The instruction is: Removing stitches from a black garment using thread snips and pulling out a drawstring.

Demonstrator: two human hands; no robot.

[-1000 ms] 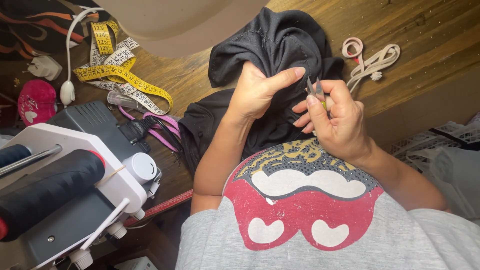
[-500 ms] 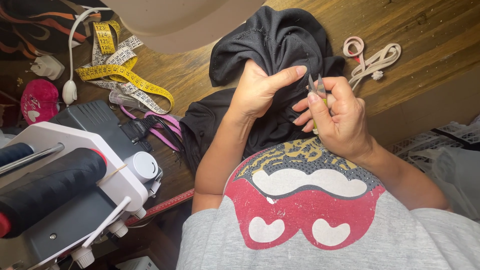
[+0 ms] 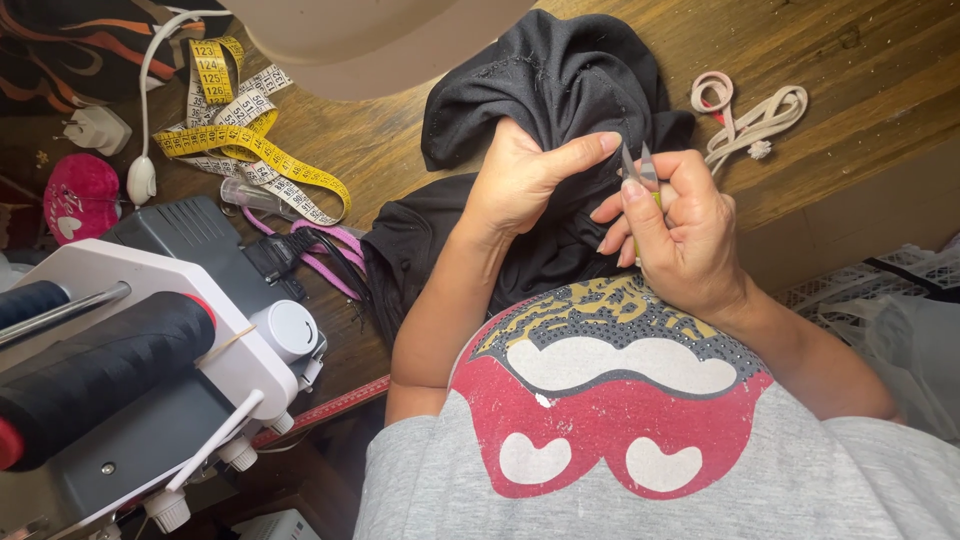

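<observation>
White sewing machine [image 3: 150, 370] with dark thread spool far left, yellow tape measure [image 3: 235, 140] above it on wooden table [image 3: 860, 90]. Since a second ago almost nothing changed: both hands stay put on black fabric [image 3: 560, 90], so the snipping spot is unchanged. Left hand [image 3: 520, 180] pinches a fold of the fabric, index finger stretched toward the blades. Right hand [image 3: 680, 235] grips small thread snips [image 3: 638, 165], tips up, just beside that finger. Cream cord [image 3: 750, 115] lies right.
</observation>
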